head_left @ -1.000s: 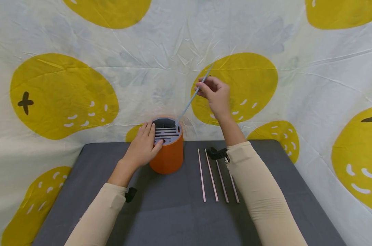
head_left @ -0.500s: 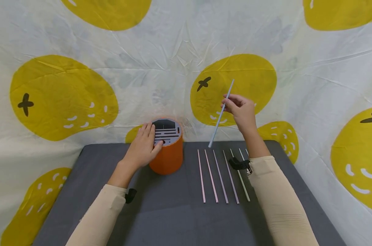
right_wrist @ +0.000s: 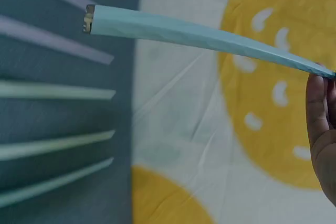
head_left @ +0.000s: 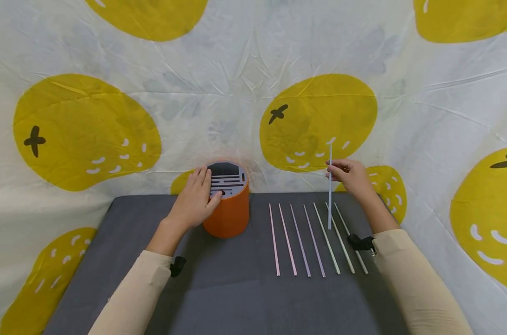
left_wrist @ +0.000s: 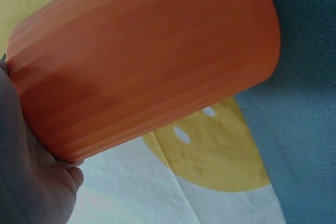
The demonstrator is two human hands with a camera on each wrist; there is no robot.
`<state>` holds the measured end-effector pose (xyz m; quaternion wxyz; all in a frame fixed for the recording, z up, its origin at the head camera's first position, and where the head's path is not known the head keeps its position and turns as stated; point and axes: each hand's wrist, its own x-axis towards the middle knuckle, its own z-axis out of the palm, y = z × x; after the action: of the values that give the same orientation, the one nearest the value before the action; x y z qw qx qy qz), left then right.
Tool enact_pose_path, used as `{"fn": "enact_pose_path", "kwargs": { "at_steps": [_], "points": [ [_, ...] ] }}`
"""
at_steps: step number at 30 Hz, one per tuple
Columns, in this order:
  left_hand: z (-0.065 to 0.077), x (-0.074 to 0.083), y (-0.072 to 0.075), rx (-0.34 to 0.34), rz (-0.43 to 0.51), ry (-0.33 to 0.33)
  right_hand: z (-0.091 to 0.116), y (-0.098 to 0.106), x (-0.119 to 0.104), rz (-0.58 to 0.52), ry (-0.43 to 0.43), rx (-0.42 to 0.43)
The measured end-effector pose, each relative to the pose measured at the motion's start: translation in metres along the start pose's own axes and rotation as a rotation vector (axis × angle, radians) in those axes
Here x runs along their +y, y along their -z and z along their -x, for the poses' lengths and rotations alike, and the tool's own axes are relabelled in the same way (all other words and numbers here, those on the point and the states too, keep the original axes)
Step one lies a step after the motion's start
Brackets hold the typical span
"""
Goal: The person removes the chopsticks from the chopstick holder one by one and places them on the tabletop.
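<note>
My right hand [head_left: 349, 176] pinches a slim light blue stick [head_left: 330, 200] near its upper end. The stick hangs almost upright, its lower end overlapping the row of sticks in the head view. Close up in the right wrist view, this stick [right_wrist: 173, 31] looks flat-sided, with a dark tip. My left hand [head_left: 192, 200] rests along the left rim of an orange cylindrical holder [head_left: 227, 218], fingers stretched over its edge and thumb at the front. A grey slotted top [head_left: 236, 188] covers part of the holder; a wide dark opening shows at its back.
Several slim sticks lie side by side on the dark grey table [head_left: 236, 298]: pink [head_left: 274, 242] at the left, lavender [head_left: 314, 242] beside these, pale green [head_left: 326, 239] towards the right. Behind the table hangs a white cloth [head_left: 220, 93] with yellow fruit shapes.
My right hand has carried the light blue stick from the holder's top to the right and down, over the row of sticks. The stick has turned more upright. My left hand has stayed put.
</note>
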<state>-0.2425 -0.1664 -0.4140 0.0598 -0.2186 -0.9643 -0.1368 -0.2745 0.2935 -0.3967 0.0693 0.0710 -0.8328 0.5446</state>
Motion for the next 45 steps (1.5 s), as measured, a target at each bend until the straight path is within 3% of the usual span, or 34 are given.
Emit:
{"fn": "enact_pose_path", "kwargs": {
  "at_steps": [8,18,25,33,45],
  "points": [
    [-0.001,-0.001,0.003,-0.015,-0.010,0.007,0.016,0.026,0.036,0.275,-0.075,-0.067],
    [-0.003,0.000,0.008,-0.011,-0.007,-0.005,0.030,0.052,0.082,0.418,-0.134,-0.129],
    [-0.003,0.000,0.008,-0.002,-0.013,-0.006,0.041,0.063,0.103,0.512,-0.225,-0.189],
    [-0.003,-0.001,0.007,-0.011,-0.001,-0.003,0.049,0.067,0.128,0.489,-0.296,-0.249],
    [-0.003,-0.004,0.005,-0.021,-0.009,-0.001,0.052,0.062,0.152,0.468,-0.320,-0.182]
  ]
}}
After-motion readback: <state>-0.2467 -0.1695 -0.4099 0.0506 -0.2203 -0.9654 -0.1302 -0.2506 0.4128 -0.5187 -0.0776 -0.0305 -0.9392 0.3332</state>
